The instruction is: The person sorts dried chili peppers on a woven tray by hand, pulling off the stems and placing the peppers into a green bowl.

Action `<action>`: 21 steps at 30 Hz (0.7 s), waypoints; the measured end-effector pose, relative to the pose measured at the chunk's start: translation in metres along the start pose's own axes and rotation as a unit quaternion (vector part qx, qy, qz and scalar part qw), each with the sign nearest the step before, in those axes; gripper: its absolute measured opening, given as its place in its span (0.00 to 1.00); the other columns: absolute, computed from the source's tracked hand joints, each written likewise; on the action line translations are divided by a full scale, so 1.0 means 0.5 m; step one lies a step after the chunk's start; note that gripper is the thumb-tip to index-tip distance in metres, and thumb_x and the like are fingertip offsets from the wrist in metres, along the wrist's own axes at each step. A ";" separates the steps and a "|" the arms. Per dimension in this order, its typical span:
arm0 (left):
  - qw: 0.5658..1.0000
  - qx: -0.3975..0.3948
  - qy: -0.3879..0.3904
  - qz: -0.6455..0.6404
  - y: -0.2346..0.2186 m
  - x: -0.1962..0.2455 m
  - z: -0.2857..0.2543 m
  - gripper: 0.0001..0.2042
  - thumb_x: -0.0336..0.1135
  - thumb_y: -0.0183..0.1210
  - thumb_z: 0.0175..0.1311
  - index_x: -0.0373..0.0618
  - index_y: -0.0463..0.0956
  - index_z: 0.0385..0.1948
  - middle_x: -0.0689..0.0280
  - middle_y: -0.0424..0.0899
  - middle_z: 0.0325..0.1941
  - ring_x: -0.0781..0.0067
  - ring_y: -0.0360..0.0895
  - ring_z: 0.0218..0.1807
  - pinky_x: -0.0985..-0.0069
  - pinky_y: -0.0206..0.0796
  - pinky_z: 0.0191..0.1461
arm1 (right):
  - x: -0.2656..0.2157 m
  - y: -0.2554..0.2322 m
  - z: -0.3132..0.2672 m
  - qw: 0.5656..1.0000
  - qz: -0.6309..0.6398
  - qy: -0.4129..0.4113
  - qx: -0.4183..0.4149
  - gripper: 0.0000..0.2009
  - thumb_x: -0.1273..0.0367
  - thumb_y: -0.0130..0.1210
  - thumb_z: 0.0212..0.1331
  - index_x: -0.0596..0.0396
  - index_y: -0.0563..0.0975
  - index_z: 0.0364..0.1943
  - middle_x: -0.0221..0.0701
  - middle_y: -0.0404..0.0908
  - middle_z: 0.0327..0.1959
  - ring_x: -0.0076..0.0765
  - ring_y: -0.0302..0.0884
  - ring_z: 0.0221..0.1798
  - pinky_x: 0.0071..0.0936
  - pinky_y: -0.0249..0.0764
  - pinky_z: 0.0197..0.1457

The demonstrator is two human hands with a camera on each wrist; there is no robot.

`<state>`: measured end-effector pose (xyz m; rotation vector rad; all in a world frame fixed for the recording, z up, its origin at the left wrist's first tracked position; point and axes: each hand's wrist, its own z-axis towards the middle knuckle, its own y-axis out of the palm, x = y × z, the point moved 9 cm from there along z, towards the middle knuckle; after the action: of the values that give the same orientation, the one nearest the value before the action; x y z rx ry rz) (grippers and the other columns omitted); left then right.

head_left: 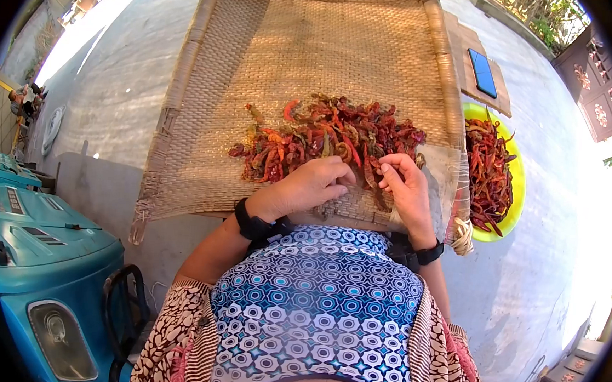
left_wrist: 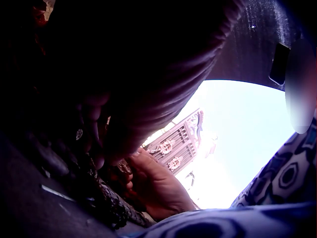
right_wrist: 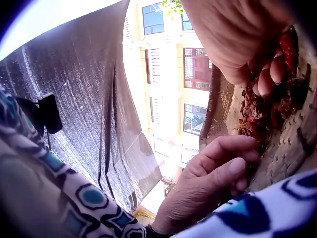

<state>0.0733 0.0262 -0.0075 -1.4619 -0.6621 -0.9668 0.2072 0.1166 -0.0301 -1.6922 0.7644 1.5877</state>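
Observation:
A pile of dried red chili peppers (head_left: 302, 137) lies across the near half of a woven bamboo tray (head_left: 309, 42). My left hand (head_left: 313, 184) hovers at the pile's near edge, fingers loosely bent and thumb apart from the index finger. Nothing shows between that thumb and finger in the right wrist view. To its right, my right hand (head_left: 407, 191) pinches a dried chili pepper (left_wrist: 123, 171) with thumb and fingertips close together. In the right wrist view, the right hand's curled fingers overlap the peppers. Deep shadow covers most of the left hand in its own wrist view.
A yellow-green basin (head_left: 517, 195) heaped with more dried chilies stands right of the tray. Beyond it, a phone (head_left: 482, 73) lies on a flat board (head_left: 465, 42). A turquoise vehicle (head_left: 47, 244) and a dark chair frame (head_left: 122, 306) stand at the left. The tray has a raised rim (head_left: 187, 62).

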 end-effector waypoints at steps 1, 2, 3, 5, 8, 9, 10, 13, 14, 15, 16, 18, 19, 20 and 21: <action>1.000 -0.002 -0.001 0.000 0.000 0.000 0.000 0.09 0.29 0.58 0.62 0.39 0.76 0.43 0.63 0.74 0.38 0.71 0.75 0.40 0.74 0.69 0.45 | 0.000 0.000 0.000 1.000 0.002 0.002 0.000 0.06 0.71 0.53 0.67 0.58 0.76 0.44 0.23 0.77 0.32 0.14 0.72 0.31 0.14 0.68 0.35; 1.000 -0.003 -0.004 -0.001 0.000 -0.001 0.000 0.09 0.29 0.58 0.62 0.39 0.76 0.43 0.63 0.74 0.38 0.71 0.75 0.40 0.74 0.69 0.45 | -0.001 -0.001 0.000 1.000 0.004 0.004 0.001 0.06 0.71 0.53 0.67 0.58 0.76 0.43 0.24 0.77 0.33 0.15 0.73 0.31 0.15 0.68 0.35; 1.000 -0.004 -0.007 -0.002 0.000 -0.003 0.000 0.09 0.29 0.58 0.63 0.39 0.76 0.43 0.63 0.74 0.38 0.71 0.75 0.40 0.74 0.69 0.45 | -0.001 0.000 -0.001 1.000 0.006 0.007 0.000 0.06 0.71 0.53 0.67 0.58 0.76 0.43 0.24 0.78 0.33 0.15 0.73 0.31 0.15 0.68 0.35; 1.000 -0.005 -0.009 -0.002 0.000 -0.005 0.001 0.09 0.29 0.58 0.63 0.39 0.76 0.43 0.63 0.74 0.39 0.71 0.75 0.40 0.74 0.70 0.45 | 0.000 0.000 0.000 1.000 0.010 0.015 -0.002 0.07 0.71 0.53 0.67 0.58 0.76 0.44 0.25 0.78 0.34 0.15 0.73 0.31 0.15 0.68 0.35; 1.000 -0.008 -0.010 0.000 0.000 -0.007 0.002 0.09 0.29 0.58 0.63 0.39 0.76 0.43 0.63 0.74 0.39 0.71 0.75 0.40 0.74 0.70 0.45 | 0.002 0.000 0.001 1.000 0.009 0.013 -0.004 0.07 0.70 0.53 0.67 0.58 0.76 0.44 0.25 0.79 0.35 0.15 0.73 0.31 0.15 0.68 0.35; 1.000 -0.008 -0.011 0.000 0.000 -0.008 0.001 0.09 0.29 0.58 0.63 0.39 0.76 0.43 0.63 0.74 0.39 0.71 0.75 0.40 0.74 0.70 0.45 | 0.002 0.000 0.001 1.000 0.007 0.013 -0.006 0.07 0.70 0.53 0.67 0.58 0.76 0.44 0.25 0.79 0.35 0.15 0.73 0.31 0.15 0.68 0.35; 1.000 -0.009 -0.013 -0.001 0.000 -0.009 0.002 0.09 0.29 0.58 0.63 0.39 0.76 0.43 0.63 0.74 0.39 0.71 0.75 0.40 0.74 0.70 0.45 | 0.002 0.001 0.001 1.000 0.006 0.014 -0.008 0.07 0.70 0.53 0.67 0.58 0.76 0.44 0.25 0.79 0.34 0.15 0.73 0.31 0.15 0.68 0.35; 1.000 -0.006 -0.007 0.000 -0.001 -0.005 0.001 0.09 0.29 0.58 0.63 0.39 0.76 0.43 0.63 0.74 0.39 0.71 0.75 0.40 0.74 0.70 0.45 | 0.004 0.001 0.001 1.000 0.003 0.017 -0.009 0.07 0.69 0.53 0.67 0.58 0.76 0.44 0.26 0.79 0.34 0.15 0.73 0.32 0.15 0.68 0.35; 1.000 -0.006 -0.008 0.002 -0.001 -0.006 0.002 0.09 0.29 0.57 0.63 0.39 0.76 0.43 0.63 0.74 0.39 0.71 0.75 0.40 0.74 0.70 0.45 | 0.005 0.000 0.002 1.000 0.002 0.018 -0.008 0.08 0.69 0.53 0.67 0.58 0.76 0.44 0.26 0.79 0.34 0.15 0.73 0.32 0.15 0.68 0.35; 1.000 -0.006 -0.008 0.004 -0.001 -0.007 0.002 0.09 0.29 0.57 0.63 0.39 0.76 0.43 0.63 0.74 0.39 0.71 0.75 0.40 0.74 0.70 0.45 | 0.005 0.001 0.002 1.000 0.005 0.016 -0.009 0.08 0.69 0.53 0.67 0.58 0.76 0.44 0.26 0.79 0.34 0.16 0.73 0.32 0.15 0.68 0.36; 1.000 -0.006 -0.008 0.005 0.000 -0.008 0.002 0.09 0.29 0.57 0.63 0.39 0.76 0.43 0.63 0.74 0.38 0.71 0.75 0.40 0.74 0.70 0.45 | 0.005 0.001 0.002 1.000 0.008 0.013 -0.010 0.08 0.69 0.53 0.67 0.58 0.76 0.44 0.26 0.79 0.34 0.16 0.73 0.32 0.15 0.68 0.36; 1.000 -0.007 -0.005 0.012 0.000 -0.008 0.003 0.09 0.29 0.57 0.63 0.39 0.76 0.43 0.63 0.75 0.39 0.71 0.76 0.40 0.74 0.70 0.45 | 0.004 0.001 0.003 1.000 0.014 0.009 -0.011 0.08 0.69 0.53 0.67 0.59 0.76 0.44 0.27 0.79 0.35 0.16 0.73 0.32 0.15 0.69 0.36; 1.000 -0.008 -0.004 0.015 0.000 -0.008 0.003 0.09 0.29 0.57 0.63 0.39 0.76 0.43 0.63 0.75 0.39 0.71 0.76 0.40 0.74 0.70 0.45 | 0.004 0.001 0.003 1.000 0.017 0.006 -0.011 0.08 0.69 0.53 0.67 0.59 0.76 0.44 0.27 0.79 0.35 0.16 0.73 0.32 0.15 0.69 0.36; 1.000 -0.009 -0.011 0.013 0.000 -0.010 0.004 0.10 0.29 0.57 0.63 0.39 0.76 0.44 0.63 0.75 0.39 0.71 0.76 0.40 0.74 0.70 0.45 | 0.004 0.001 0.003 1.000 0.020 0.003 -0.011 0.08 0.69 0.53 0.67 0.59 0.76 0.44 0.27 0.79 0.35 0.16 0.73 0.32 0.16 0.69 0.36; 1.000 -0.010 -0.018 0.010 0.000 -0.010 0.004 0.10 0.29 0.57 0.63 0.39 0.76 0.44 0.63 0.75 0.39 0.71 0.76 0.40 0.74 0.70 0.45 | 0.004 0.002 0.003 1.000 0.018 0.005 -0.012 0.08 0.70 0.53 0.67 0.59 0.76 0.44 0.27 0.79 0.35 0.17 0.73 0.32 0.16 0.69 0.36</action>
<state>0.0711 0.0288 -0.0119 -1.5043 -0.6636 -0.9357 0.2058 0.1174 -0.0320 -1.7137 0.7890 1.6189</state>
